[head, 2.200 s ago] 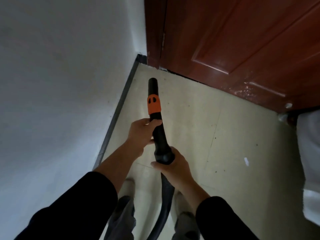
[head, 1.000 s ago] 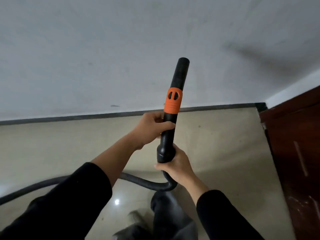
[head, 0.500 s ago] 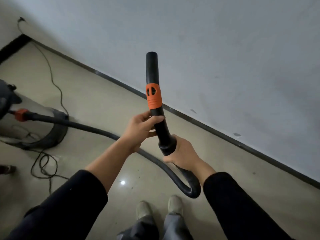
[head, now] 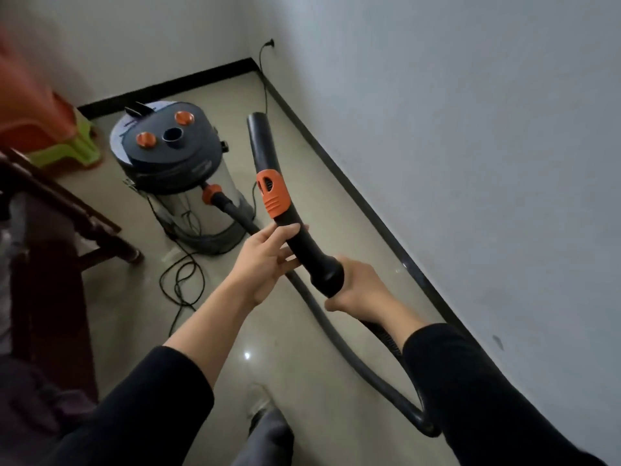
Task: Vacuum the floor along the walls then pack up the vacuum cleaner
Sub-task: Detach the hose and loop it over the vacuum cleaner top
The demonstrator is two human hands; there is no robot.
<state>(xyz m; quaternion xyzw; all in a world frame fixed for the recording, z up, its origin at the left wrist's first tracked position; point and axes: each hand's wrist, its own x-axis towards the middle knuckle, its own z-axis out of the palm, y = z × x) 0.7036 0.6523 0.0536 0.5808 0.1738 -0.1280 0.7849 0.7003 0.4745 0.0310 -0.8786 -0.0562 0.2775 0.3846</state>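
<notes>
Black rigid plastic wand with an orange collar, held in the air to the right of the steel-drum canister, its open mouth pointing up and away from the person. Left hand is wrapped round the tube just below the collar, thumb over the top. Right hand is closed round the swollen cuff where the ribbed hose joins. Handling, by judgement: the wand looks light and stiff, smooth enough to turn in a loose hold, so the cuff and the narrow stretch under the collar are the sound places to take it. The hose is soft and springy and will drag and coil on its own. The canister looks the heavy item, best moved by its lid or rolled on its base. The hose runs from the orange socket on the canister's front, passes behind the left hand, then loops along the floor toward the person's feet. Power cord lies in loose loops in front of the canister, and a plug sits in the wall behind and to its right. Dark skirting runs along the wall to the right of the canister. Stacked orange and green stools stand to its left, and dark wooden furniture stands nearer the person on that side. Hazards, by judgement: cord loops and hose loop underfoot.
</notes>
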